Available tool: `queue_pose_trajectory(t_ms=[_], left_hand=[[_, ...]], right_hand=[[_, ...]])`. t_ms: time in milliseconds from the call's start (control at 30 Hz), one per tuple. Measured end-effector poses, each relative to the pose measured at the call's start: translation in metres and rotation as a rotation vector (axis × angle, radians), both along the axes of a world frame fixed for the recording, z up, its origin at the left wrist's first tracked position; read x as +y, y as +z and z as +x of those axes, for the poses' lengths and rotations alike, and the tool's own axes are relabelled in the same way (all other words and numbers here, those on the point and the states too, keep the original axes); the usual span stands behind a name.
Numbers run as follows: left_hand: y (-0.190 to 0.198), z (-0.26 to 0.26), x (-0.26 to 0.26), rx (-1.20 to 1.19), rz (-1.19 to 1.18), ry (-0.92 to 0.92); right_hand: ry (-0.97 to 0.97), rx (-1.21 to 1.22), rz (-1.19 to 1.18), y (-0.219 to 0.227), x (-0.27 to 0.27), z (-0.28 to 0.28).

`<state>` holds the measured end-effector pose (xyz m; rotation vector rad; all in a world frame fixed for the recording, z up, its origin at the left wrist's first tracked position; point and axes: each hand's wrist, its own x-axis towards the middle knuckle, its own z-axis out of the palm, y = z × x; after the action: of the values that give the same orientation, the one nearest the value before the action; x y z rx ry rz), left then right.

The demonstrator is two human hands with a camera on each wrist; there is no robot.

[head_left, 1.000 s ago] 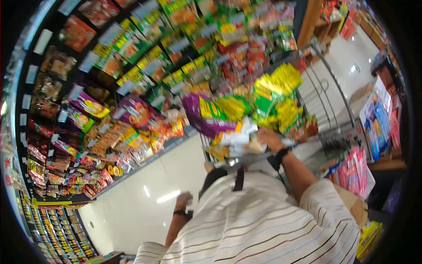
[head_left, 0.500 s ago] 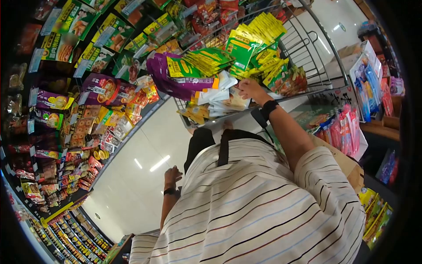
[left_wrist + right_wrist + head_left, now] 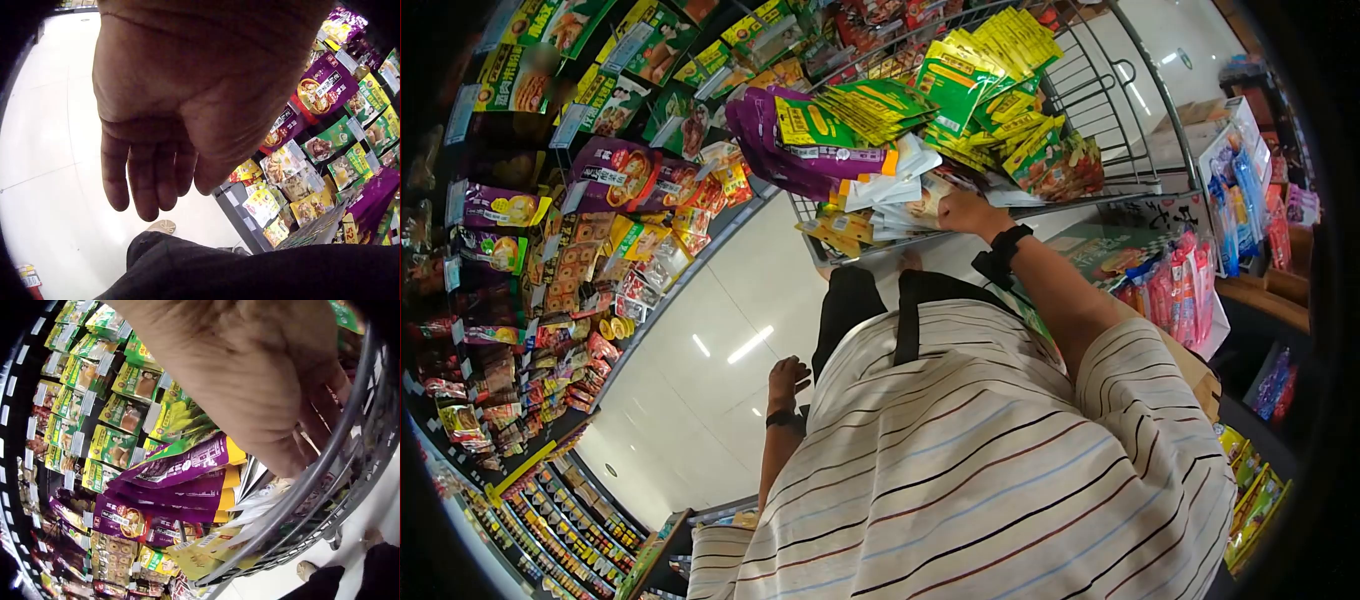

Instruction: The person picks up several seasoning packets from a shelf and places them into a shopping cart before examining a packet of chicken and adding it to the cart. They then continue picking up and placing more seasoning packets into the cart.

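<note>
In the head view, the right hand (image 3: pixel 974 213) is at the near edge of a wire shopping cart (image 3: pixel 1170 120), its fingers curled on a clear and white packet (image 3: pixel 926 204). The right wrist view shows the right hand (image 3: pixel 262 381) reaching over the grey rim (image 3: pixel 337 444), fingertips partly hidden behind it, beside white packets (image 3: pixel 262 503). Purple packets (image 3: pixel 762 140) and green-yellow packets (image 3: pixel 952 85) are piled in the cart. The left hand (image 3: pixel 788 382) hangs beside the body, holding nothing; in the left wrist view the left hand (image 3: pixel 187 94) has relaxed fingers.
Shelves of hanging food packets (image 3: pixel 610 180) line the left side. On the right stand a box of pink packages (image 3: pixel 1183 295) and a box with blue packages (image 3: pixel 1238 200). Pale floor tiles (image 3: pixel 700 370) and dark-trousered legs (image 3: pixel 847 305) show below the cart.
The head view has shifted, bringing the cart higher in the frame. My right hand has moved slightly toward the near rim and its fingers look more curled. The left hand still hangs beside the body.
</note>
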<state>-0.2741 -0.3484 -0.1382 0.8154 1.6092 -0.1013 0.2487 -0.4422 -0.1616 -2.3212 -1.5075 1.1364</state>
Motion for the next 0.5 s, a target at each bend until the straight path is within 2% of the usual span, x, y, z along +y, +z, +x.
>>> queue_pose_trajectory(t_ms=[167, 267, 367, 500], left_hand=[[-0.001, -0.003, 0.001, -0.006, -0.002, -0.011], [-0.006, -0.007, 0.0, -0.015, -0.002, -0.003], [-0.002, -0.001, 0.002, -0.023, 0.004, -0.002], [0.0, 0.001, 0.001, -0.037, 0.01, 0.007]], right_hand=[[-0.107, -0.041, 0.039, -0.004, -0.003, -0.008], [0.001, -0.003, -0.012, 0.035, 0.007, -0.015], [0.097, -0.134, 0.003, 0.022, 0.011, -0.021], [0.043, -0.184, 0.039, 0.012, 0.011, -0.029]])
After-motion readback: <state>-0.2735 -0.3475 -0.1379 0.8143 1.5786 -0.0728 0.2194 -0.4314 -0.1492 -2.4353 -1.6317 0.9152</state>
